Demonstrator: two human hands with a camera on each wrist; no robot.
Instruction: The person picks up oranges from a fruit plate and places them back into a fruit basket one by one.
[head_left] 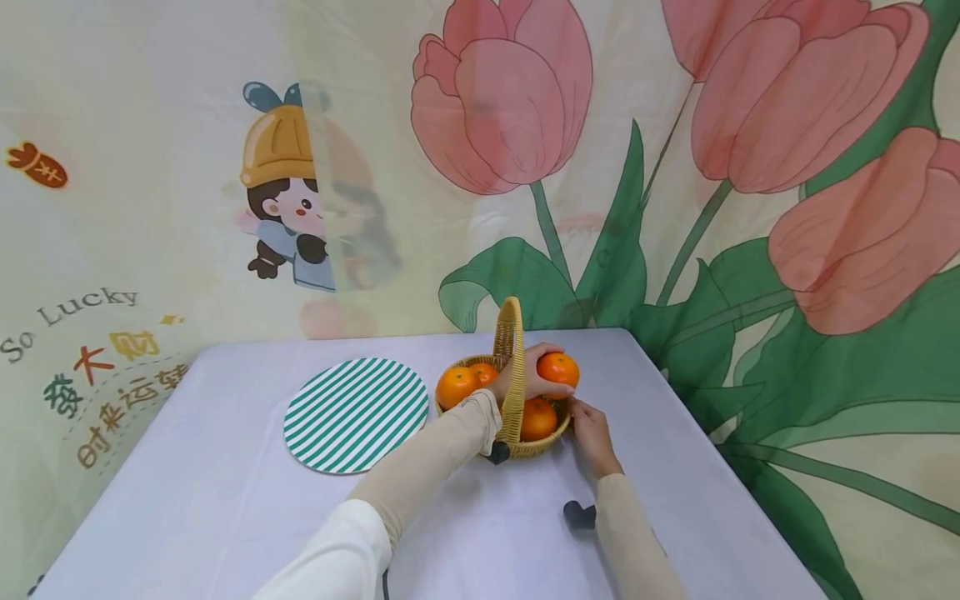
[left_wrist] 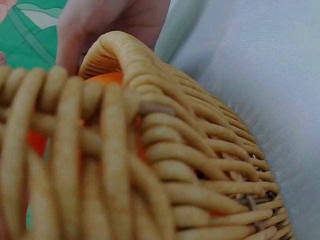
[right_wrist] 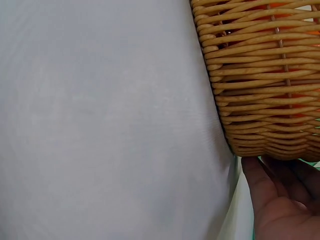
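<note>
Through the arch of a wicker basket (head_left: 517, 451) reaches my left hand (head_left: 531, 372), its fingers and thumb around an orange (head_left: 558, 374) over the basket's right end. Inside, an orange (head_left: 538, 419) lies below that hand, and another orange (head_left: 457, 387) sits at the left end beside a partly hidden one. My right hand (head_left: 596, 437) grips the basket's right end, with its fingers bent at the weave; in the right wrist view the right hand (right_wrist: 285, 200) is against the basket wall (right_wrist: 265, 85). The woven handle (left_wrist: 65, 150) fills much of the left wrist view.
A round green-and-white striped mat (head_left: 356, 415) lies left of the basket on the pale tablecloth (head_left: 225, 467). Behind the table hangs a printed backdrop (head_left: 375, 167) with tulips. A dark piece (head_left: 579, 515) sits beside the right forearm.
</note>
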